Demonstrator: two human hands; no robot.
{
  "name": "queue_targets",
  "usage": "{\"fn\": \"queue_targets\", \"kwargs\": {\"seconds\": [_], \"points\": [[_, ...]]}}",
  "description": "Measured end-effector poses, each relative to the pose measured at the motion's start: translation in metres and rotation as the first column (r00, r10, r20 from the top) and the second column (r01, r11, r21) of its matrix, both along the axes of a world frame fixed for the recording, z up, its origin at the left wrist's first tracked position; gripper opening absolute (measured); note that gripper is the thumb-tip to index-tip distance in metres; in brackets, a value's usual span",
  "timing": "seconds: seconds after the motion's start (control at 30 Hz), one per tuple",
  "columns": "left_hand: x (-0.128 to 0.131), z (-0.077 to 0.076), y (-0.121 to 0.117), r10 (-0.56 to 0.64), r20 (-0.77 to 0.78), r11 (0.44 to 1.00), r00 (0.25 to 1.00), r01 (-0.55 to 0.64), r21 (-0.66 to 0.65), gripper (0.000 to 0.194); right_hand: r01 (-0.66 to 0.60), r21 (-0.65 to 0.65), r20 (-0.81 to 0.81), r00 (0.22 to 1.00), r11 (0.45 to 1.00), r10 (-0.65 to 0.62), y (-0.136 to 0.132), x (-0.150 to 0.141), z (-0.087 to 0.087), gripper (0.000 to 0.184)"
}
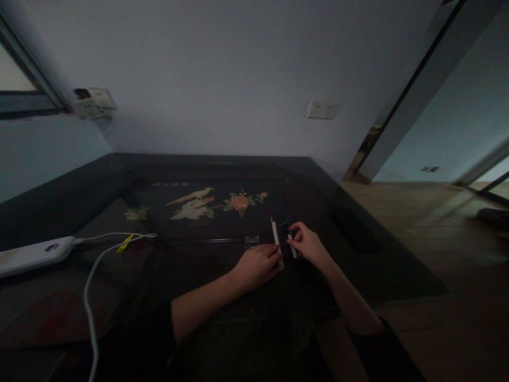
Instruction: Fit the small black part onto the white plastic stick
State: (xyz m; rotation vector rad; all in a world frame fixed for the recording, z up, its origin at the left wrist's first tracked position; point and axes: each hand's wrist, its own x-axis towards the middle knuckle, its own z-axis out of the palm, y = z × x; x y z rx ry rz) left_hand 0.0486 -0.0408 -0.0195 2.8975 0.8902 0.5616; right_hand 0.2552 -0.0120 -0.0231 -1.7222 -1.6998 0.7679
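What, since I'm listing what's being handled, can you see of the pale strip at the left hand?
The pale strip is long, narrow and straight, whitish; dim light leaves its material unclear. It is over the dark table, running lengthwise away from the person, its far end angled slightly left. The left hand touches it, covering part of the nearer half; the far part is uncovered. How firmly it is held cannot be told.
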Motion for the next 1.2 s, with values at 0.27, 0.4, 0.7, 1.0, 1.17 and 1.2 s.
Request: {"fn": "queue_targets", "kwargs": {"seconds": [0.27,0.4,0.7,1.0,1.17,1.2], "points": [[-0.0013,-0.005,0.0063,0.0,0.025,1.0,1.0,0.0,0.008,0.031,-0.032,0.101,0.104,0.994,0.994,0.022,0.0036,-0.0003,-0.0041,0.021],[-0.0011,-0.0063,0.0078,0.006,0.042,1.0,0.999,-0.006,-0.004,0.03,-0.047,0.132,0.148,0.989,0.99,0.027,0.0036,-0.001,-0.0027,0.018],[0.0003,-0.0034,0.009,0.018,0.029,0.999,0.999,-0.017,-0.028,0.03,-0.051,0.114,0.171,0.985,0.992,0.031,0.0039,0.0009,-0.0033,0.014],[0.0,-0.0027,0.0101,0.031,0.034,0.999,0.999,-0.03,-0.032,0.031,-0.064,0.111,0.173,0.984,0.992,0.044,0.0048,0.0019,-0.0049,0.013],[0.0002,-0.003,0.0099,0.031,0.026,0.999,0.999,-0.03,-0.036,0.032,-0.063,0.122,0.185,0.982,0.991,0.04,0.0036,0.0017,-0.0043,0.013],[0.0001,-0.0029,0.0099,0.03,0.029,0.999,0.999,-0.029,-0.036,0.032,-0.063,0.117,0.189,0.981,0.991,0.04,0.0033,0.0017,-0.0041,0.013]]}}
